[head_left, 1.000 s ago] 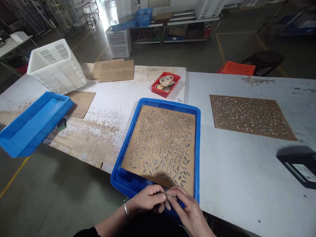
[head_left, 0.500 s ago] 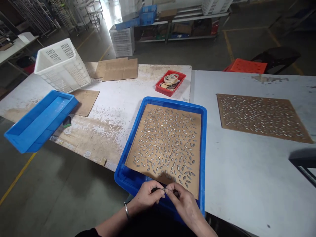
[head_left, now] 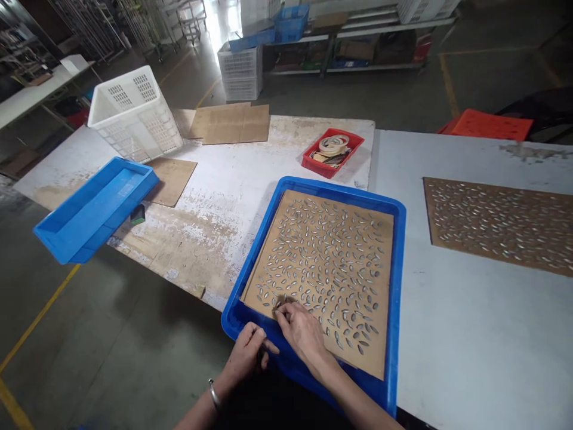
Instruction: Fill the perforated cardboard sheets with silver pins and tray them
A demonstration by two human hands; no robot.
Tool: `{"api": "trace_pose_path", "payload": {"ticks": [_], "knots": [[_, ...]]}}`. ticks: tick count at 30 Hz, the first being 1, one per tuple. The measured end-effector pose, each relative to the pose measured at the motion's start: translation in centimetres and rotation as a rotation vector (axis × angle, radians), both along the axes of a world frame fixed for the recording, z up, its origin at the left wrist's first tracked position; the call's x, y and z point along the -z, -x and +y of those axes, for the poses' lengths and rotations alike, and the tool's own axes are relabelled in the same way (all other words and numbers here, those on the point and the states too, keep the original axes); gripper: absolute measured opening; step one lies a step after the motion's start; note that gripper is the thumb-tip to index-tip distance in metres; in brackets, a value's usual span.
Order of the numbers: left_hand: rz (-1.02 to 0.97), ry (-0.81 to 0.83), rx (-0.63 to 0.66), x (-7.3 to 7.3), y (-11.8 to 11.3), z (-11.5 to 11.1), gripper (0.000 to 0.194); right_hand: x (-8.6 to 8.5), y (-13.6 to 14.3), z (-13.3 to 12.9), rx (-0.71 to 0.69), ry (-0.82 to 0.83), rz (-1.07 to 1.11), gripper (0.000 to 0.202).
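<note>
so the right hand (head_left: 299, 325) is reaching over the near edge of the cardboard sheet (head_left: 322, 257), fingertips pinched together right at the small leaf-shaped pieces (head_left: 329, 292) lying on it. the left hand (head_left: 251, 347) is curling partly closed just beside it, holding something dark, can't tell what. the blue tray (head_left: 398, 286) is sitting under the sheet, beneath the right hand.
</note>
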State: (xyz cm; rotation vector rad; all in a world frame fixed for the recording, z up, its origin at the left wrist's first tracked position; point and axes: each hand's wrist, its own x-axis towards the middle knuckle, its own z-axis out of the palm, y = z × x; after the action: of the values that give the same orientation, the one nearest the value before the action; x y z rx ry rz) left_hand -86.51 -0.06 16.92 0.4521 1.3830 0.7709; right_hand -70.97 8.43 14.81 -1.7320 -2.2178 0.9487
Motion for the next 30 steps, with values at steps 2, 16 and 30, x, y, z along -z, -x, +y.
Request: {"api": "trace_pose_path", "payload": {"ticks": [2, 16, 30], "knots": [[-0.016, -0.022, 0.005, 0.3, 0.1, 0.1, 0.048, 0.0, 0.2, 0.1, 0.012, 0.020, -0.062, 0.021], [-0.261, -0.012, -0.084, -0.1, -1.7, 1.7, 0.051, -3.5, -3.7, -4.2, 0.062, -0.070, 0.395, 0.025], [-0.559, 0.213, -0.115, -1.1, -11.0, 4.6, 0.053, -4.0, -10.3, -5.1, 0.353, -0.129, 0.448, 0.035]]}}
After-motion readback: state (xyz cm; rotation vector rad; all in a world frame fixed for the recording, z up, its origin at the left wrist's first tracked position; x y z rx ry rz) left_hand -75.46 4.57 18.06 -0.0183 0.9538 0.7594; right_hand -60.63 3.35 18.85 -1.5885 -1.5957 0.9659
